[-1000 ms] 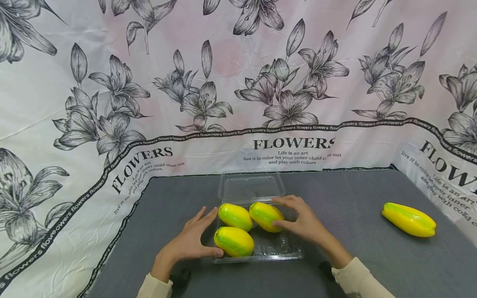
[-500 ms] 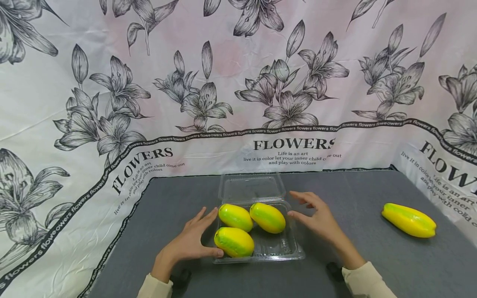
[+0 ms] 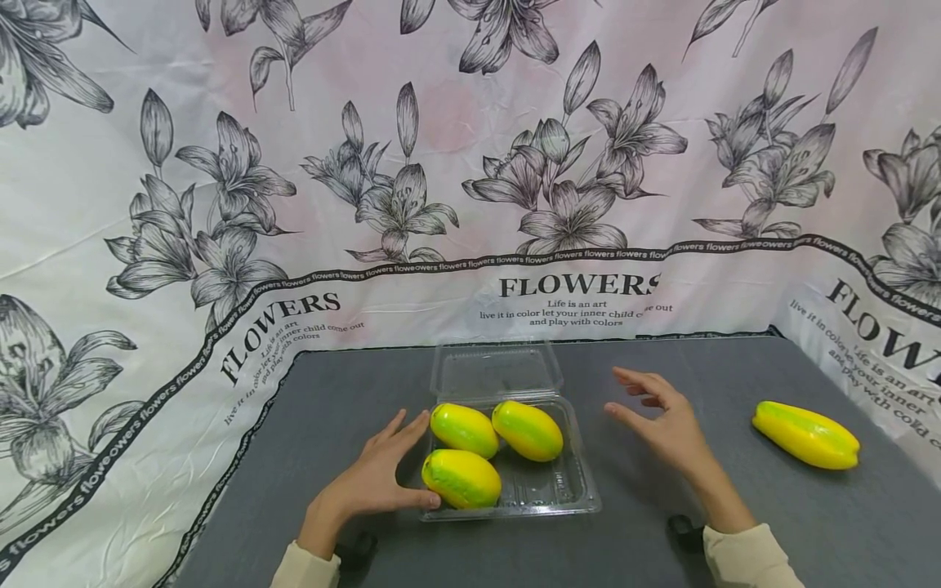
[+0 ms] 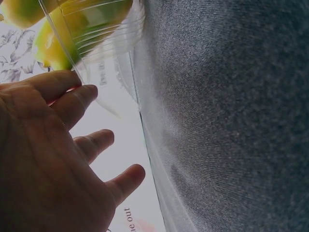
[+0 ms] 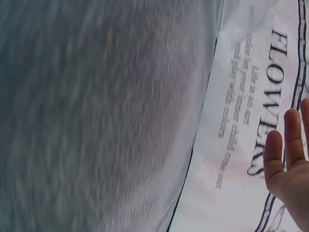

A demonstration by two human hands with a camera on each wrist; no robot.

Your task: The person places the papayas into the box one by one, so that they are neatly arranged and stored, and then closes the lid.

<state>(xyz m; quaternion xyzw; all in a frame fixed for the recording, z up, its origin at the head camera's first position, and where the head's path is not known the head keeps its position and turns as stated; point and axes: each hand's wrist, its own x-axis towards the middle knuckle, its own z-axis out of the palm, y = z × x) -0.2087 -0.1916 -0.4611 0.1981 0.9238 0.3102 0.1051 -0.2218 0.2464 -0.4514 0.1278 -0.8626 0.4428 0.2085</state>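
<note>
The box (image 3: 573, 490) is seemingly steadied, unclasped, by the left hand's (image 3: 373, 476) spread grip; nothing is held in the right hand's (image 3: 672, 426) parted grip.

Left sleeve (image 3: 306, 567) and right sleeve (image 3: 751, 559): both cream, plain. Left hand (image 3: 378, 474) and right hand (image 3: 667, 423): bare. I observe a small black fitting (image 3: 685, 532) beside the right sleeve's end.

Below the clear box (image 3: 525, 487), the head view's edge cuts off both sleeves (image 3: 746, 559). The right wrist view blurs the surface (image 5: 87, 121).
</note>
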